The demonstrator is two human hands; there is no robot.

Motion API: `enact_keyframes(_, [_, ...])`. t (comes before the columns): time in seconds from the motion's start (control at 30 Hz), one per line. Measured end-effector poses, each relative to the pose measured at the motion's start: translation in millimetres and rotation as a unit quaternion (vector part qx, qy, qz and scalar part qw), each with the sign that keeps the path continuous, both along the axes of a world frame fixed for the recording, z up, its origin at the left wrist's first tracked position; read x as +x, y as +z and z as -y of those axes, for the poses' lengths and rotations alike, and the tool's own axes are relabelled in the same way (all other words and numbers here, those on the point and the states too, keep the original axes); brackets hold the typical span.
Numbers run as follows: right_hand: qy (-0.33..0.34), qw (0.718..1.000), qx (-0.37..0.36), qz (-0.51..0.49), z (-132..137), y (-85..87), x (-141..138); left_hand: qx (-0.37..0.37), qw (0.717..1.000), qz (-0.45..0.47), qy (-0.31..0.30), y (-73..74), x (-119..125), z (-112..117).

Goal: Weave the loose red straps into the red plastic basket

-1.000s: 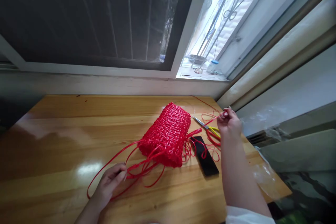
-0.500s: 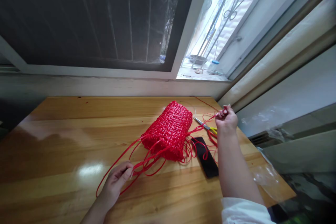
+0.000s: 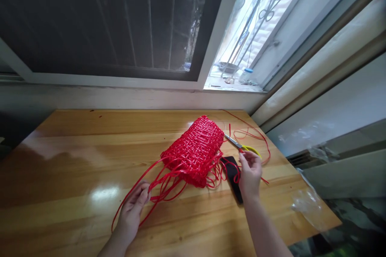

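A red woven basket (image 3: 196, 148) lies tilted on the table, loose red strips trailing from its near edge. My left hand (image 3: 132, 207) is closed around several of these strips (image 3: 164, 180), in front of the basket's left end. To the right, my right hand (image 3: 251, 168) has its fingers closed at the red handle of the scissors (image 3: 233, 141); their blades point toward the basket, and the yellow handle lies beyond my fingers. Partly under curled strips and my right hand is a black phone (image 3: 233, 176).
The wooden table (image 3: 75, 160) reaches back to the wall below a window. Loose red strip (image 3: 265, 140) curves along its right side. Clear plastic (image 3: 307, 207) lies at the right edge. A blue-lidded jar (image 3: 246, 75) stands on the windowsill.
My right hand has let go of the pulled strip and come down and left to the scissors. My left hand keeps its strips, which hang slacker. The basket has shifted slightly.
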State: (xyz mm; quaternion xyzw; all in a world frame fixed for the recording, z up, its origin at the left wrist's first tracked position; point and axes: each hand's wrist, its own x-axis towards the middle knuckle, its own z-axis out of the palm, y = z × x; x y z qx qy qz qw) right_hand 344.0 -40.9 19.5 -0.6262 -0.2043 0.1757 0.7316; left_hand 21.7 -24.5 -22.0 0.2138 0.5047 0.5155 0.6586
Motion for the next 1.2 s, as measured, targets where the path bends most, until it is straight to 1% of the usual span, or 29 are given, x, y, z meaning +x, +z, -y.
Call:
enact_keyframes(0.03, [-0.037, 0.995, 0.024, 0.091, 7.4, 7.1, -14.4, 0.008, 1.000, -0.006, -0.007, -1.6, 0.5, 0.3])
enact_keyframes(0.07, [-0.031, 0.985, 0.030, 0.164, 13.5, 14.4, -30.0, 0.026, 0.999, -0.021, -0.016, -2.9, 1.4, 0.8])
enact_keyframes(0.1, [0.027, 0.979, 0.011, 0.203, 17.9, 21.1, -46.3, 0.052, 0.997, -0.043, -0.026, -3.8, 2.6, 1.4])
enact_keyframes(0.13, [0.132, 0.968, -0.031, 0.213, 20.6, 26.5, -62.7, 0.081, 0.994, -0.068, -0.037, -4.3, 3.9, 2.1])
enact_keyframes(0.17, [0.232, 0.948, -0.074, 0.204, 21.5, 30.1, -78.4, 0.109, 0.989, -0.092, -0.048, -4.4, 5.3, 3.1])
enact_keyframes(0.2, [0.314, 0.923, -0.112, 0.191, 20.7, 32.1, -92.7, 0.134, 0.983, -0.112, -0.060, -4.3, 6.7, 4.1])
enact_keyframes(0.23, [0.355, 0.905, -0.137, 0.188, 18.5, 32.6, -105.1, 0.155, 0.977, -0.127, -0.072, -4.0, 7.8, 5.3])
enact_keyframes(0.27, [0.370, 0.897, -0.150, 0.191, 15.4, 32.0, -115.0, 0.170, 0.972, -0.138, -0.083, -3.7, 8.7, 6.5])
enact_keyframes(0.3, [0.369, 0.893, -0.161, 0.200, 11.8, 31.0, -122.4, 0.181, 0.969, -0.144, -0.088, -3.4, 9.4, 7.6])
enact_keyframes(0.33, [0.354, 0.894, -0.172, 0.217, 8.1, 30.0, -127.2, 0.188, 0.967, -0.148, -0.093, -3.0, 9.8, 8.6])
enact_keyframes(0.4, [0.317, 0.887, -0.209, 0.264, 1.7, 28.5, -131.1, 0.191, 0.966, -0.145, -0.094, -1.5, 10.4, 10.1])
enact_keyframes(0.47, [0.289, 0.869, -0.254, 0.310, -2.5, 27.4, -131.0, 0.187, 0.968, -0.135, -0.095, 2.4, 11.3, 10.8])
enact_keyframes(0.5, [0.286, 0.862, -0.270, 0.318, -3.8, 26.5, -131.1, 0.189, 0.968, -0.130, -0.103, 5.4, 12.0, 10.8])
enact_keyframes(0.53, [0.291, 0.861, -0.277, 0.311, -4.9, 25.0, -131.6, 0.195, 0.966, -0.128, -0.111, 8.9, 12.9, 10.7])
enact_keyframes(0.57, [0.301, 0.868, -0.273, 0.286, -5.7, 23.2, -133.0, 0.205, 0.962, -0.130, -0.122, 12.7, 14.0, 10.5])
enact_keyframes(0.6, [0.312, 0.880, -0.261, 0.245, -6.7, 21.2, -134.9, 0.217, 0.957, -0.133, -0.140, 16.2, 15.4, 10.2])
enact_keyframes(0.67, [0.326, 0.910, -0.218, 0.132, -9.3, 17.5, -139.5, 0.238, 0.947, -0.142, -0.164, 21.1, 18.7, 9.8])
enact_keyframes(0.73, [0.315, 0.935, -0.164, 0.019, -13.0, 16.7, -142.1, 0.249, 0.939, -0.150, -0.183, 21.4, 22.7, 9.7])
enact_keyframes(0.8, [0.297, 0.946, -0.112, -0.066, -17.1, 19.6, -140.2, 0.245, 0.937, -0.150, -0.199, 17.6, 27.3, 10.0])
enact_keyframes(0.87, [0.303, 0.942, -0.063, -0.133, -20.3, 25.6, -134.0, 0.230, 0.940, -0.144, -0.205, 12.2, 31.8, 10.3])
enact_keyframes(0.9, [0.323, 0.930, -0.041, -0.170, -21.4, 29.1, -129.9, 0.220, 0.944, -0.138, -0.204, 9.8, 33.7, 10.2])
enact_keyframes(0.93, [0.356, 0.911, -0.022, -0.209, -22.0, 32.8, -125.7, 0.210, 0.947, -0.133, -0.203, 7.8, 35.2, 9.7])
enact_keyframes(0.97, [0.396, 0.884, -0.007, -0.248, -22.2, 36.4, -121.7, 0.203, 0.949, -0.131, -0.203, 6.5, 36.1, 8.8])
enact_keyframes(1.03, [0.483, 0.820, 0.000, -0.308, -21.9, 42.8, -115.0, 0.198, 0.949, -0.141, -0.202, 5.8, 35.6, 5.4])
enact_keyframes(1.07, [0.522, 0.792, -0.005, -0.316, -21.7, 45.4, -112.4, 0.199, 0.947, -0.152, -0.201, 6.4, 34.2, 2.8])
enact_keyframes(1.1, [0.553, 0.773, -0.012, -0.309, -21.7, 47.2, -110.4, 0.205, 0.944, -0.168, -0.197, 7.4, 32.0, -0.3])
enact_keyframes(1.13, [0.576, 0.763, -0.017, -0.294, -22.2, 48.3, -108.8, 0.212, 0.941, -0.183, -0.191, 8.8, 29.3, -3.8])
enact_keyframes(1.2, [0.599, 0.756, -0.009, -0.265, -24.8, 47.5, -106.5, 0.234, 0.931, -0.213, -0.181, 12.3, 23.4, -11.1])
